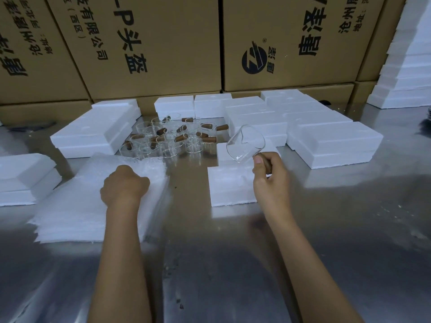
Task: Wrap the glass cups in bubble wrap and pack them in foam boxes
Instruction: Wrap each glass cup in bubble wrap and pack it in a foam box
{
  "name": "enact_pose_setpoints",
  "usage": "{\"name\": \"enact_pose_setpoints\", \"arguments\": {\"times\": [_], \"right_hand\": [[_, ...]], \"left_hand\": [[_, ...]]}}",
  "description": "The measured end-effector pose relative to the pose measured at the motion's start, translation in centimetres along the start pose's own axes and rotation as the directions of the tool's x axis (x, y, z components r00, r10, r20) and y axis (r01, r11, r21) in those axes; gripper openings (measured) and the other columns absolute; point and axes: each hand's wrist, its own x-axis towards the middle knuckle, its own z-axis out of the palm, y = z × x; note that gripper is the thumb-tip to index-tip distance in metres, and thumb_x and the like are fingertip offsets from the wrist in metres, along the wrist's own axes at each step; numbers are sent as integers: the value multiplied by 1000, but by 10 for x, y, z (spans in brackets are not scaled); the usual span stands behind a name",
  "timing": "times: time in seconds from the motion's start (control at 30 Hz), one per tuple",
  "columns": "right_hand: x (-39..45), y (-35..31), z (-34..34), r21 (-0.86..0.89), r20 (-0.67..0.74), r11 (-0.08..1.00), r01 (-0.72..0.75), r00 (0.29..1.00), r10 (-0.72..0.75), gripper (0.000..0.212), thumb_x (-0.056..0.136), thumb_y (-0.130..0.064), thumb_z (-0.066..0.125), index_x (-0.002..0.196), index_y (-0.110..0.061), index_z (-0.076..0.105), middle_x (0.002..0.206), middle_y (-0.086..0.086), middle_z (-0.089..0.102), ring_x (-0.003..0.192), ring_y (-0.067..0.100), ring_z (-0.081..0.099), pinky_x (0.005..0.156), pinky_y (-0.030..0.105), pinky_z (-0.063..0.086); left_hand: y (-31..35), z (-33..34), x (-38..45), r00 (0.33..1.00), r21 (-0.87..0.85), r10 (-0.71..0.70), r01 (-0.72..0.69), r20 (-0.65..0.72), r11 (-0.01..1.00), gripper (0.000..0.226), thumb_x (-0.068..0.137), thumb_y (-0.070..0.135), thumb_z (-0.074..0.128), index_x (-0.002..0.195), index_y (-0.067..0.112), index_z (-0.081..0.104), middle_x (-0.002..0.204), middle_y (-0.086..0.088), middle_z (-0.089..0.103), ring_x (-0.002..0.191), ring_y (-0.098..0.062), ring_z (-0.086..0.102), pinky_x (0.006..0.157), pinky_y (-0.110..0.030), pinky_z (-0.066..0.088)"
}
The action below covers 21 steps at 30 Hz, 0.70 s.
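Observation:
My right hand (270, 176) grips the brown wooden handle of a clear glass cup (245, 145), held tilted in the air above a flat foam box piece (229, 190). My left hand (124, 186) rests with curled fingers on a stack of bubble wrap sheets (77, 206) at the left; whether it pinches a sheet is hidden. Several more glass cups with wooden handles (168, 138) stand clustered on the steel table behind.
Closed white foam boxes lie at the left (93, 134), far left (23, 178), back (175, 106) and right (335, 145). Another foam stack (405, 66) rises at the far right. Large cardboard cartons (149, 43) wall off the back. The steel table (221, 264) is shiny.

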Motion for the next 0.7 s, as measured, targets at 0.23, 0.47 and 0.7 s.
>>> {"name": "enact_pose_setpoints", "arguments": {"times": [0.23, 0.47, 0.7], "right_hand": [[0, 0, 1, 22, 12, 999, -49, 999, 49, 11, 102, -19, 51, 93, -19, 58, 71, -18, 58, 75, 7, 54, 65, 12, 40], [1, -2, 1, 108, 17, 987, -117, 993, 116, 11, 102, -20, 52, 97, -16, 62, 76, -8, 58, 65, -2, 52, 67, 11, 44], [0, -6, 1, 115, 26, 976, -183, 983, 181, 12, 102, -22, 52, 100, -15, 62, 76, -6, 58, 66, 3, 54, 66, 22, 42]], "left_hand": [[3, -5, 7, 995, 31, 32, -34, 89, 999, 39, 83, 25, 82, 98, -1, 57, 112, -21, 64, 111, -40, 59, 77, -34, 41], [-3, -1, 13, 995, -13, 67, -66, 76, 998, 26, 92, 27, 70, 90, 2, 63, 97, -16, 63, 86, -32, 57, 75, -36, 45], [1, -1, 4, 997, -41, 48, -46, 58, 998, 31, 90, 27, 74, 86, 1, 58, 106, -21, 65, 100, -39, 59, 76, -37, 41]]}}
